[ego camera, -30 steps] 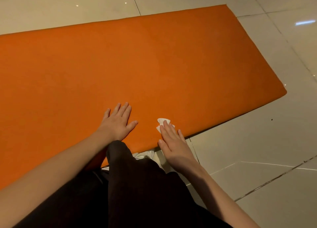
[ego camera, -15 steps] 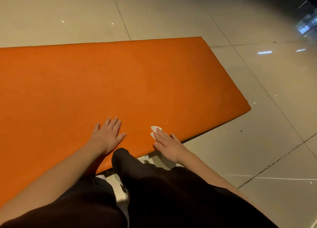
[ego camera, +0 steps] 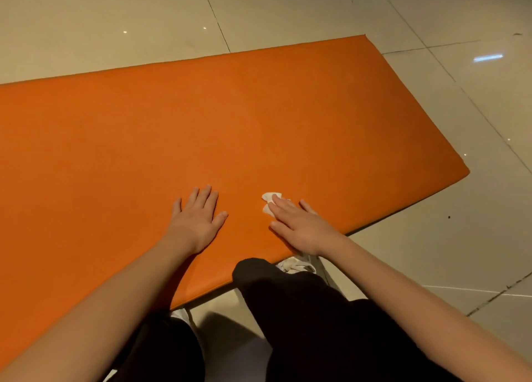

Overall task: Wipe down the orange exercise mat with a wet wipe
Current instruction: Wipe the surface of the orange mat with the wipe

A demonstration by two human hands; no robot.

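Observation:
The orange exercise mat [ego camera: 230, 128] lies flat on the tiled floor and fills the middle and left of the view. My right hand [ego camera: 299, 223] presses a small white wet wipe [ego camera: 269, 201] onto the mat near its front edge, fingers straight; only the wipe's far end shows past the fingertips. My left hand [ego camera: 197, 216] rests flat on the mat a little to the left, fingers spread, holding nothing.
Glossy beige floor tiles [ego camera: 431, 252] surround the mat. My knee in dark trousers [ego camera: 288, 301] sits against the mat's front edge, and a white shoe [ego camera: 295, 265] shows beside it. The mat's right end [ego camera: 449, 157] is close by.
The view has shifted, so the mat sits differently in frame. Both hands stay flat on the mat; the right hand with the wipe has slid slightly further onto it.

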